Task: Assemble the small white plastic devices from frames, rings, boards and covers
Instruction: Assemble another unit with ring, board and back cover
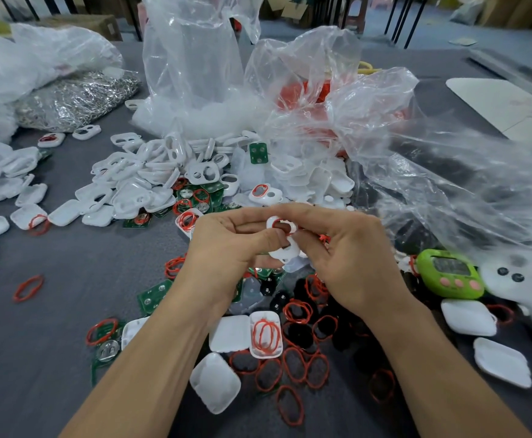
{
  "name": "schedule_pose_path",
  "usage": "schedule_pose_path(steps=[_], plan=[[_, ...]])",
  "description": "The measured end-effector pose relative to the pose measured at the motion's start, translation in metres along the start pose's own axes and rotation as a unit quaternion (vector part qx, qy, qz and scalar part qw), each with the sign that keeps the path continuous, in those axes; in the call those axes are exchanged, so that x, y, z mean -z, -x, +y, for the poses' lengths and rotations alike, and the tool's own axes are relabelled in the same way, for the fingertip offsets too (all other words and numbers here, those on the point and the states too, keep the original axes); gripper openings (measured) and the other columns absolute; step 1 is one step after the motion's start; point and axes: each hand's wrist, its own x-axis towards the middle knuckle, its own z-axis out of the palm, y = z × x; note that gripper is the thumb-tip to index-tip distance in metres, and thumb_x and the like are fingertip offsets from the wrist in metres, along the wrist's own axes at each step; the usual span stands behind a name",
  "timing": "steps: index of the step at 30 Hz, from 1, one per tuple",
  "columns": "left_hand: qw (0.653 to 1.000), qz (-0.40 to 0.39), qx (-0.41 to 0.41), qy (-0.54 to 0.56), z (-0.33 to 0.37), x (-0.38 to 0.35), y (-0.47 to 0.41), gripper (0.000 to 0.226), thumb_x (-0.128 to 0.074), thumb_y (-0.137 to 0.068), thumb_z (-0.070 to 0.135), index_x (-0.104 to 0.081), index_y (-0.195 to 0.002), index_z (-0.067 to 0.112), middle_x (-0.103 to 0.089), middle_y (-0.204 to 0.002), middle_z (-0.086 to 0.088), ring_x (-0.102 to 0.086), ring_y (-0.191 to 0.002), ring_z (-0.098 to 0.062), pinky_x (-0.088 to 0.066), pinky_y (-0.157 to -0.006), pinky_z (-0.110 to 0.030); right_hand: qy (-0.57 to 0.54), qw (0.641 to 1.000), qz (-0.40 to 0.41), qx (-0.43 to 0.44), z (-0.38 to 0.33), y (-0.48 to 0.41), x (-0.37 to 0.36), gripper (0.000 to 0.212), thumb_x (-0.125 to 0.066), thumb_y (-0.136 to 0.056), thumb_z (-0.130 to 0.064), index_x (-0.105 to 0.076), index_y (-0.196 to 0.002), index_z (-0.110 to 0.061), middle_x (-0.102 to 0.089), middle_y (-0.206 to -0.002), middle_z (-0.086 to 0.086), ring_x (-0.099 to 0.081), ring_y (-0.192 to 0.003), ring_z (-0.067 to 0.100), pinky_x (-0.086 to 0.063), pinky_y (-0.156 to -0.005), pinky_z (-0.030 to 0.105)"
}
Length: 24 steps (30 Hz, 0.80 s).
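White frame [285,252] is up off the bench [84,263], held between both hands at mid-view, above the scatter of parts. Left hand [226,248]: fingers curled, thumb and forefinger pinching the frame's left edge. Right hand [350,263]: fingers curled, pinching the frame's right side. Red ring [276,221] sits at the frame's upper round opening, touching its rim; whether it is fully seated I cannot tell. Spare red loops [324,238] show against my right forefinger, just beside the frame.

On the bench, beyond my hands: heap of white frames [150,175] in front of a clear plastic bag [192,58]. Green boards [155,295] lie under and left of my left wrist; more sit at the near edge of the heap. Loose red rings [296,365] lie between my forearms, several over dark pieces I cannot identify. White covers [220,380] lie near my left forearm; one upturned cover [275,317] holds a few red rings. Right of my right hand: green timer [448,276] with pink buttons, just beside a white soft-looking object [530,279]. Far left: bag of shiny metal parts [78,99], too blurred to name.
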Motion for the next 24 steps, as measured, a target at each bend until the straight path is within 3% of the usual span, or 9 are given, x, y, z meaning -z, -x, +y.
schedule_pose_path(steps=[4, 7, 10, 16, 20, 24], plan=[[1.0, 0.018, -0.002, 0.009, 0.001, 0.0, 0.0, 0.027, -0.077, -0.077, -0.009, -0.08, -0.096, 0.01, -0.079, -0.09, -0.016, -0.075, -0.069, -0.019, -0.057, -0.052, -0.024, -0.056, 0.996, 0.028, -0.065, -0.001, 0.001, -0.008, 0.046, -0.074, -0.091, -0.009, -0.072, -0.125, -0.038, -0.075, -0.114, -0.022, -0.069, -0.104, -0.006, -0.055, -0.094, 0.019], [1.0, 0.027, -0.009, 0.013, 0.002, -0.002, 0.0, 0.027, -0.075, -0.078, -0.011, -0.078, -0.099, 0.006, -0.079, -0.09, -0.015, -0.075, -0.069, -0.019, -0.057, -0.052, -0.024, -0.085, 0.984, 0.093, -0.123, 0.002, -0.001, -0.004, 0.026, -0.087, -0.081, -0.018, -0.082, -0.099, -0.035, -0.077, -0.085, -0.023, -0.073, -0.078, 0.0, -0.06, -0.076, 0.025], [0.999, 0.042, -0.033, -0.003, 0.002, -0.006, 0.002, 0.028, -0.074, -0.08, -0.014, -0.077, -0.096, 0.009, -0.08, -0.087, -0.011, -0.076, -0.07, -0.018, -0.058, -0.054, -0.024, -0.088, 0.982, 0.113, -0.125, -0.001, -0.001, -0.003, 0.014, -0.088, -0.078, -0.02, -0.083, -0.084, -0.031, -0.075, -0.073, -0.02, -0.073, -0.069, 0.005, -0.06, -0.068, 0.031], [0.988, 0.054, -0.104, -0.105, -0.001, -0.01, 0.005, 0.034, -0.076, -0.079, -0.013, -0.078, -0.093, 0.017, -0.079, -0.079, -0.001, -0.075, -0.068, -0.011, -0.056, -0.058, -0.02, 0.036, 0.987, 0.133, -0.081, -0.01, 0.003, -0.01, 0.002, -0.084, -0.084, -0.03, -0.083, -0.083, -0.028, -0.074, -0.067, -0.011, -0.067, -0.061, 0.011, -0.055, -0.062, 0.036], [0.976, 0.069, -0.122, -0.164, -0.007, -0.009, 0.003, 0.041, -0.081, -0.076, -0.008, -0.078, -0.091, 0.03, -0.079, -0.077, 0.002, -0.071, -0.069, -0.012, -0.059, -0.066, -0.028, 0.126, 0.98, 0.148, -0.05, -0.016, 0.007, -0.018, 0.013, -0.077, -0.087, -0.028, -0.08, -0.077, -0.02, -0.072, -0.062, -0.003, -0.065, -0.056, 0.023, -0.052, -0.057, 0.036], [0.97, 0.076, -0.137, -0.184, -0.011, -0.011, 0.005, 0.042, -0.082, -0.075, -0.006, -0.076, -0.088, 0.034, -0.076, -0.069, 0.008, -0.059, -0.058, -0.003, -0.055, -0.061, -0.022, 0.174, 0.972, 0.146, -0.056, -0.019, 0.008, -0.024, 0.015, -0.079, -0.088, -0.019, -0.077, -0.073, -0.016, -0.066, -0.055, 0.001, -0.058, -0.05, 0.026, -0.045, -0.052, 0.033]])
